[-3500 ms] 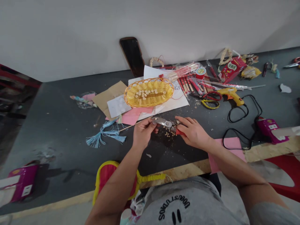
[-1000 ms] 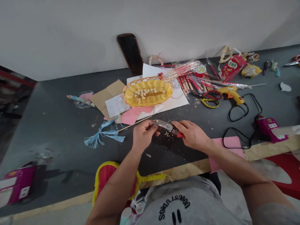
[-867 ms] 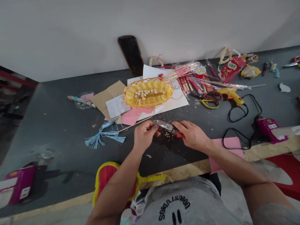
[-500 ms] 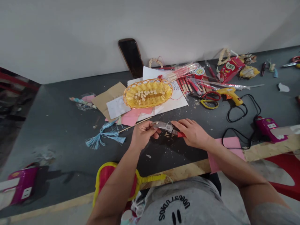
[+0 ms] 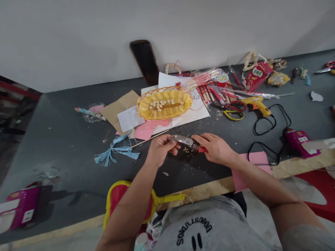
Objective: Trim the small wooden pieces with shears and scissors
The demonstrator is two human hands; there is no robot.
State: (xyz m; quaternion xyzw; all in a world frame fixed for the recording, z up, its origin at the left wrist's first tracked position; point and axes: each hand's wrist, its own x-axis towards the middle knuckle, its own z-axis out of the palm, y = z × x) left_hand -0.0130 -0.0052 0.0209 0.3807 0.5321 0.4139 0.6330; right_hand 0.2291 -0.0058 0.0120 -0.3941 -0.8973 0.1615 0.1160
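Red-handled pruning shears (image 5: 186,140) are gripped by my right hand (image 5: 216,148), their metal blades pointing left. My left hand (image 5: 161,150) is closed in a pinch at the blade tips; a tiny pale piece seems to sit between its fingers, too small to name. Small pale crumbs (image 5: 187,150) lie on the dark table below the shears. Behind my hands is a yellow woven basket (image 5: 167,111) with several small pale pieces (image 5: 159,104) in it. A thin stick (image 5: 150,138) and a light blue tassel (image 5: 116,151) lie left of my left hand.
A phone (image 5: 145,62) leans on the wall. To the right lie scissors (image 5: 234,115), a yellow glue gun (image 5: 258,104) with a black cord, and a red drink carton (image 5: 258,75). A red and yellow fan-shaped item (image 5: 117,195) is under my left forearm. Purple boxes (image 5: 24,207) stand near the table's front.
The shears' blades look closer together at the left fingertips. Both hands stay nearly in place, and the view has shifted slightly.
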